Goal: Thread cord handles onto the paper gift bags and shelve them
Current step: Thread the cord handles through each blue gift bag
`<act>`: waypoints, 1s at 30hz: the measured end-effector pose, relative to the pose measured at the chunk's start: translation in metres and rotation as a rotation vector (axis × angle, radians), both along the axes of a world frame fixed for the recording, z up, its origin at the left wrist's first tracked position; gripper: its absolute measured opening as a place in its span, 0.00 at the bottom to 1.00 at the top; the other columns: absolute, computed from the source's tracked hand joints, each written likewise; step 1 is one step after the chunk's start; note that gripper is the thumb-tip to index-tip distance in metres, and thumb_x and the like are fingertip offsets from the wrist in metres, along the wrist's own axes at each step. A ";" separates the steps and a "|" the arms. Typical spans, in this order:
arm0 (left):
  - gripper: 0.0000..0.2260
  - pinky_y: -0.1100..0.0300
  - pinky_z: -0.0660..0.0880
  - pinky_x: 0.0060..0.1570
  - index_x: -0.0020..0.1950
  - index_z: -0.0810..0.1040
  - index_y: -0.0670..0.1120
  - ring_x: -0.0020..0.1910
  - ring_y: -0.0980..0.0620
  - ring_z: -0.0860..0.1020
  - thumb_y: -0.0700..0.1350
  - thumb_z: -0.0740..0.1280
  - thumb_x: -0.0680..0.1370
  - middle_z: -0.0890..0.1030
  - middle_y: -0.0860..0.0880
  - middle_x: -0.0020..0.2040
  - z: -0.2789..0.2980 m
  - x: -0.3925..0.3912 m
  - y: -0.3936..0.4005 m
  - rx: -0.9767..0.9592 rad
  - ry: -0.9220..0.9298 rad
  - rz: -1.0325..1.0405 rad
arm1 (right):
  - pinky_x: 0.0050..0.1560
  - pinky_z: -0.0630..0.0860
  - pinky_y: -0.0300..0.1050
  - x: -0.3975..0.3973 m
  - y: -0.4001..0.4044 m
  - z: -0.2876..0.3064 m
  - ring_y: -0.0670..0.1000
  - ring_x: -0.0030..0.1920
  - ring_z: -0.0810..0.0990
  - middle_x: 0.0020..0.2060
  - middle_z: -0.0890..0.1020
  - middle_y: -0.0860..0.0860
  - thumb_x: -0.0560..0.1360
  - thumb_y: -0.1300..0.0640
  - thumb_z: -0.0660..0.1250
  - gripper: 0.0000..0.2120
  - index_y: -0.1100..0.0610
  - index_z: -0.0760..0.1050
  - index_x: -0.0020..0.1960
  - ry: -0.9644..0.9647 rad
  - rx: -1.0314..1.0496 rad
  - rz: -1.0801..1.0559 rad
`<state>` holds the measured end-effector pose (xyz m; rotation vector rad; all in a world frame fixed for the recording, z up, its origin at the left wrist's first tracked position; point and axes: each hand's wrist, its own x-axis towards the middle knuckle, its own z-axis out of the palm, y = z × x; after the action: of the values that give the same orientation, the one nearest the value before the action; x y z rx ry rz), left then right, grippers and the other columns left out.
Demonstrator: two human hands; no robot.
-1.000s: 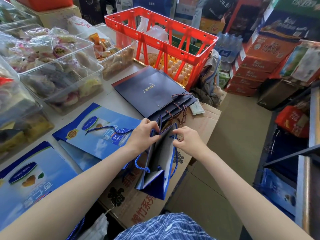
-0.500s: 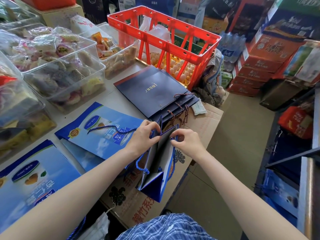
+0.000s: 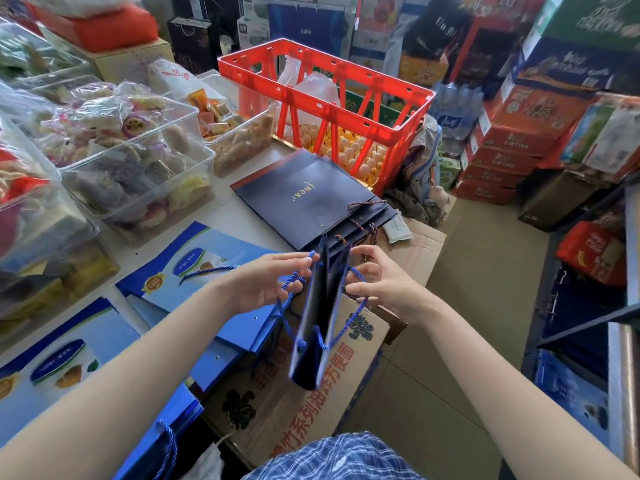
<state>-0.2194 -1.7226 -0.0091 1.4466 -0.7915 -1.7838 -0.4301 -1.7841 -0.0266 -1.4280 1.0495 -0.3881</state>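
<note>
Between two hands | one blue bag (image 3: 318,317) | two cord handles (image 3: 349,323)

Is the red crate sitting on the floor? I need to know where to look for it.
No, the red crate stands up on the table, behind the stack of dark blue bags.

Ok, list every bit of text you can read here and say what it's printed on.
"系列油炸方便面": on the cardboard box, running slantwise.
"Un.": on a dark box at the back; the rest is blurred.
Gold lettering on the navy bag stack: upside down, not legible.
Labels on the light blue bags and the red cartons: too blurred to read.
</note>
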 end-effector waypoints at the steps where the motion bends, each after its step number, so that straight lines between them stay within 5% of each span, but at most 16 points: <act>1: 0.16 0.69 0.61 0.25 0.64 0.74 0.56 0.31 0.57 0.68 0.45 0.66 0.77 0.75 0.53 0.44 0.002 0.001 0.003 -0.003 -0.027 -0.080 | 0.33 0.73 0.40 0.001 0.001 0.003 0.47 0.33 0.77 0.46 0.76 0.53 0.71 0.70 0.68 0.28 0.47 0.65 0.63 -0.038 0.025 0.001; 4: 0.31 0.68 0.63 0.26 0.70 0.57 0.66 0.30 0.58 0.66 0.41 0.66 0.77 0.69 0.46 0.45 -0.004 -0.003 0.009 -0.100 -0.366 -0.353 | 0.31 0.72 0.38 0.008 0.003 0.004 0.47 0.34 0.76 0.52 0.75 0.53 0.70 0.68 0.69 0.33 0.44 0.61 0.67 0.095 -0.137 0.085; 6: 0.34 0.68 0.63 0.26 0.70 0.51 0.67 0.30 0.57 0.63 0.39 0.65 0.77 0.66 0.45 0.44 -0.010 -0.006 0.012 -0.173 -0.506 -0.389 | 0.45 0.72 0.40 0.011 0.003 0.004 0.50 0.47 0.76 0.53 0.75 0.51 0.70 0.64 0.71 0.36 0.44 0.58 0.70 0.306 -0.341 0.209; 9: 0.35 0.68 0.64 0.25 0.71 0.49 0.67 0.30 0.57 0.63 0.40 0.65 0.77 0.66 0.45 0.43 -0.014 -0.005 0.012 -0.222 -0.567 -0.417 | 0.63 0.67 0.43 0.008 0.003 0.009 0.50 0.60 0.73 0.56 0.74 0.50 0.69 0.60 0.73 0.42 0.45 0.52 0.73 0.410 -0.399 0.303; 14: 0.32 0.67 0.64 0.25 0.71 0.51 0.67 0.30 0.56 0.63 0.44 0.66 0.77 0.67 0.46 0.41 -0.022 0.004 0.009 -0.214 -0.587 -0.402 | 0.67 0.66 0.46 0.005 0.001 0.010 0.54 0.69 0.68 0.68 0.70 0.57 0.67 0.53 0.76 0.52 0.40 0.42 0.75 0.556 -0.387 0.383; 16: 0.30 0.67 0.64 0.24 0.73 0.55 0.63 0.30 0.54 0.64 0.49 0.67 0.77 0.68 0.48 0.39 -0.026 0.009 0.011 -0.201 -0.658 -0.417 | 0.66 0.68 0.48 0.005 0.000 0.010 0.55 0.68 0.69 0.66 0.72 0.58 0.66 0.50 0.77 0.53 0.41 0.41 0.75 0.601 -0.389 0.431; 18: 0.27 0.65 0.68 0.27 0.72 0.64 0.56 0.33 0.52 0.72 0.54 0.68 0.74 0.74 0.48 0.40 -0.028 0.017 0.012 -0.218 -0.850 -0.459 | 0.58 0.73 0.49 0.006 0.000 0.013 0.54 0.58 0.75 0.54 0.78 0.55 0.66 0.46 0.76 0.52 0.43 0.43 0.76 0.673 -0.453 0.475; 20: 0.20 0.69 0.70 0.31 0.62 0.76 0.51 0.35 0.58 0.77 0.57 0.69 0.73 0.79 0.48 0.37 -0.025 0.026 0.012 -0.260 -1.041 -0.465 | 0.46 0.72 0.48 0.008 -0.002 0.014 0.53 0.45 0.73 0.42 0.75 0.52 0.65 0.40 0.74 0.51 0.46 0.45 0.76 0.773 -0.675 0.430; 23: 0.14 0.68 0.71 0.33 0.45 0.78 0.48 0.28 0.63 0.74 0.58 0.69 0.72 0.77 0.53 0.28 -0.023 0.040 0.010 -0.263 -1.225 -0.442 | 0.42 0.69 0.48 0.008 -0.010 0.012 0.56 0.44 0.76 0.42 0.78 0.55 0.66 0.40 0.72 0.43 0.54 0.56 0.73 0.869 -0.893 0.231; 25: 0.15 0.66 0.67 0.28 0.36 0.75 0.47 0.25 0.59 0.71 0.57 0.69 0.73 0.75 0.54 0.27 -0.025 0.043 0.011 -0.246 -1.200 -0.435 | 0.42 0.71 0.48 0.010 -0.011 0.008 0.57 0.45 0.78 0.41 0.79 0.54 0.67 0.38 0.71 0.29 0.58 0.71 0.57 0.838 -0.827 0.129; 27: 0.10 0.67 0.62 0.27 0.41 0.79 0.49 0.29 0.55 0.68 0.55 0.68 0.74 0.75 0.53 0.29 -0.026 0.037 0.014 -0.207 -0.864 -0.347 | 0.40 0.69 0.45 0.016 -0.008 0.007 0.51 0.36 0.75 0.32 0.76 0.51 0.68 0.38 0.70 0.22 0.59 0.75 0.40 0.634 -0.583 0.067; 30: 0.08 0.64 0.59 0.28 0.54 0.80 0.53 0.30 0.55 0.63 0.50 0.67 0.76 0.69 0.55 0.29 -0.023 0.025 0.013 -0.185 -0.545 -0.255 | 0.47 0.72 0.50 0.024 0.002 0.010 0.46 0.33 0.73 0.36 0.77 0.50 0.73 0.54 0.70 0.06 0.54 0.78 0.49 -0.008 0.003 0.065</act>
<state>-0.1946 -1.7098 -0.0319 1.7904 -1.4322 -1.4444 -0.4064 -1.7825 -0.0162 -1.4526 0.9942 -0.3447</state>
